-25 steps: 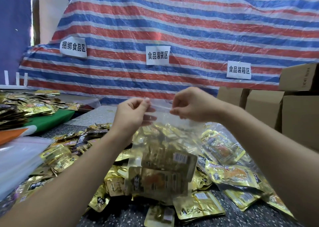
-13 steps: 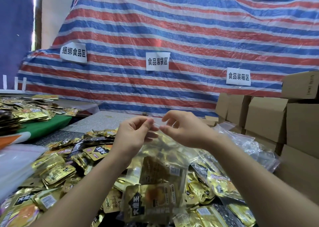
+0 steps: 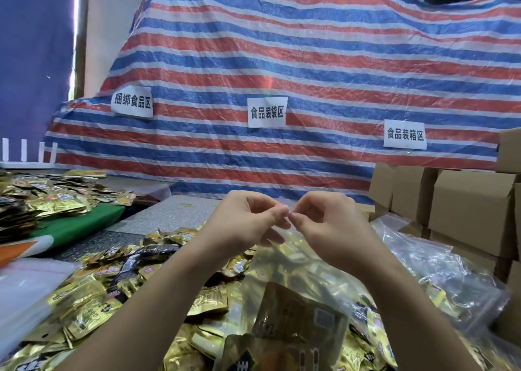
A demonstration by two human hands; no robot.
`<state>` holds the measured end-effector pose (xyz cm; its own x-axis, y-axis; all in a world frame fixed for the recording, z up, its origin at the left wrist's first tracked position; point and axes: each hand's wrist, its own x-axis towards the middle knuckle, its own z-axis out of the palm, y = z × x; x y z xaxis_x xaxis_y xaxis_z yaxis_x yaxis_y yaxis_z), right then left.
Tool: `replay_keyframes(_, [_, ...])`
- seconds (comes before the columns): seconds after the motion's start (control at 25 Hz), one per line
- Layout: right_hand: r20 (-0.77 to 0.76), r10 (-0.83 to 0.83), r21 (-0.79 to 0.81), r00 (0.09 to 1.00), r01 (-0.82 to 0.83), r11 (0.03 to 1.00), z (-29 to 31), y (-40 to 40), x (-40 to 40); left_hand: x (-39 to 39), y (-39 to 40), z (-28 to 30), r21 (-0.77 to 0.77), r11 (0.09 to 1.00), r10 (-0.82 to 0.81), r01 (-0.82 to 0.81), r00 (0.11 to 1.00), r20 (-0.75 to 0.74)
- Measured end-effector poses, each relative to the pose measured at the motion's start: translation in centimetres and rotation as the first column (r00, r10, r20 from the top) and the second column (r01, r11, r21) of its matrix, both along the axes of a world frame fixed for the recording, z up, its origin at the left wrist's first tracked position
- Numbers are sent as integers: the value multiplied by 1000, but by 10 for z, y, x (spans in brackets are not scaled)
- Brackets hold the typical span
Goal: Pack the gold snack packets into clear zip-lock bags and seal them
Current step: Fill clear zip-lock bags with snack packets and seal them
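- Dark speckled table (image 3: 84, 246), covered in a loose heap of gold snack packets (image 3: 93, 303); a second pile of packets (image 3: 42, 198) sits far left on a green cloth (image 3: 76, 224).
- Behind the table: red, white and blue striped tarp (image 3: 310, 69) with three white paper signs (image 3: 267, 112) in Chinese characters stuck on it.
- Right side: stacked brown cardboard boxes (image 3: 468, 210); crumpled clear plastic bags (image 3: 439, 275) lie just in front of them.
- Lower left edge: a flat stack of clear plastic (image 3: 25, 289).
- Clear zip-lock bag (image 3: 296, 300) hangs centre, above the packet heap, with gold packets visible inside its lower part.
- Left hand (image 3: 245, 224) raised mid-frame, fingers curled, thumb and forefinger pinching the bag's top edge.
- Right hand (image 3: 327, 224) just beside it, fingers curled likewise, pinching the same top edge.
- Fingertips of the two hands nearly touch at the middle of the bag mouth.
- Both forearms reach in from the bottom of the view, bare.
- Cannot tell whether the zip strip is closed.
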<state>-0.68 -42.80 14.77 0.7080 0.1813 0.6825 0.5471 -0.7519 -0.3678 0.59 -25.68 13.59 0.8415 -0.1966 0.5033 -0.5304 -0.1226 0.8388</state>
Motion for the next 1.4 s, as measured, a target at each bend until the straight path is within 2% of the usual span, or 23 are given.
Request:
replay_keyframes(0.32, [-90,41,21,995,-39,999,2,-8,-5,5,3,-1,52,998,-38,36,998,49])
replay_keyframes(0.56, [-139,63,57,988,-55,997,13,-4,-2,10,-7,-7,57,995,71,-87,968,240])
replay_keyframes(0.8, [-152,57,84,987,-44,996,9,-2,7,16,-14,-12,44,984,153,-175,936,317])
replay_keyframes(1.04, [-190,8,72,982,6,997,7,-1,9,12,-16,-15,117,945,220,-306,858,464])
replay_keyframes(1.28, [-97,-21,45,995,26,999,2,5,9,12,-18,-16,34,925,322,-379,828,459])
replay_keyframes(1.4, [-171,33,68,985,-21,997,4,3,10,15,-14,-15,62,936,296,-347,869,396])
